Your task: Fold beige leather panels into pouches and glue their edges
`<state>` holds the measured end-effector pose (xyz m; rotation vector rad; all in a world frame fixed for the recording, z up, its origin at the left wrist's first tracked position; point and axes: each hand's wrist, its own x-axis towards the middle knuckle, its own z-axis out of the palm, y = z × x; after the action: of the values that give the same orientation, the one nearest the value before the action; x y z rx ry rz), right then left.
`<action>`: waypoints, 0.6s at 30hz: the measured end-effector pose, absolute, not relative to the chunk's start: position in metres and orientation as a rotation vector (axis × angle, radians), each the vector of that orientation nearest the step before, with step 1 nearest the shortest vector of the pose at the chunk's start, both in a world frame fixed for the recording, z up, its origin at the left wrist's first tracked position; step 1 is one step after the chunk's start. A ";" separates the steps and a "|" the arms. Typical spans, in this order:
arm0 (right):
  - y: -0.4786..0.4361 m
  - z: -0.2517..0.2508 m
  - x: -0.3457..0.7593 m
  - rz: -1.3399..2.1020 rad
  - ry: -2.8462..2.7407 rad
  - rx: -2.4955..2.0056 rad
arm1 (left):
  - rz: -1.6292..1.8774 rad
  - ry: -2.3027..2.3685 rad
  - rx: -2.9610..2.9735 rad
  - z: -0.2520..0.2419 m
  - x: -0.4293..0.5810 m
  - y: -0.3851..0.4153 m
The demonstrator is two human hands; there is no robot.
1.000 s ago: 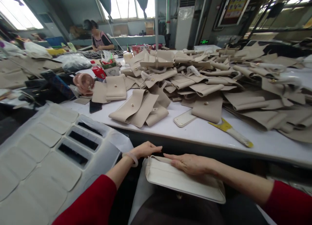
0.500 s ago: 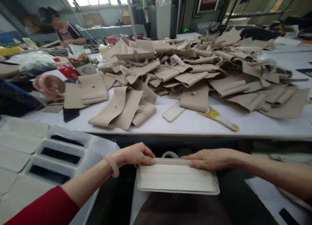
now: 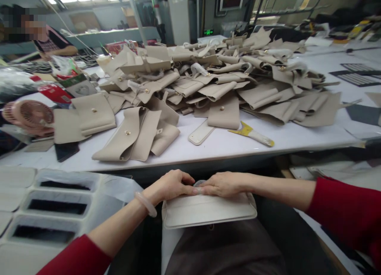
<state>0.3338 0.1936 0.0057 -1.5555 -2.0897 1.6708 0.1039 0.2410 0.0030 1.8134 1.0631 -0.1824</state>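
Note:
A cream handbag (image 3: 210, 212) rests on my lap, its broad panel facing up and a small metal fitting below its near edge. My left hand (image 3: 175, 184) grips the bag's far edge, thumb on top and fingers curled over. Close beside it, my right hand (image 3: 222, 184) presses and pinches the same edge, thumb almost meeting the left thumb. Between the hands, part of a plastic-wrapped handle (image 3: 199, 183) shows behind the edge. The fingertips on the far side are hidden.
Beige leather pieces (image 3: 220, 82) with metal clasps lie heaped on the white table (image 3: 166, 158). A yellow-headed tool (image 3: 251, 134), a pink fan (image 3: 28, 117) and a dark phone (image 3: 67, 150) are there too. Cream bag parts (image 3: 52, 207) lie at my left. A person (image 3: 52, 41) sits far left.
Both hands have slid inward along the bag's far edge and now nearly touch at its middle. The view has turned right, so the table's things appear farther left.

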 end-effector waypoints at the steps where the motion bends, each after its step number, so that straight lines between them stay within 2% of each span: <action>1: 0.192 0.005 0.334 1.629 -2.016 -1.570 | -0.137 1.078 1.875 0.006 0.108 0.237; 5: 0.161 -0.011 0.368 1.348 -1.531 -1.673 | 0.152 1.133 2.182 0.020 0.127 0.199; 8: 0.107 -0.042 0.390 1.175 -1.049 -1.802 | 0.283 1.070 2.201 0.026 0.145 0.158; 13: 0.035 -0.108 0.344 1.311 -0.574 -1.737 | 0.292 1.008 2.135 0.016 0.178 0.111; 18: 0.050 -0.141 0.287 1.279 -0.549 -1.608 | 0.258 1.051 2.180 0.005 0.192 0.105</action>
<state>0.2874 0.0496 -0.1408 -1.6076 -0.5487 1.2793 0.1919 0.1052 0.0055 2.1802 1.0509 0.2576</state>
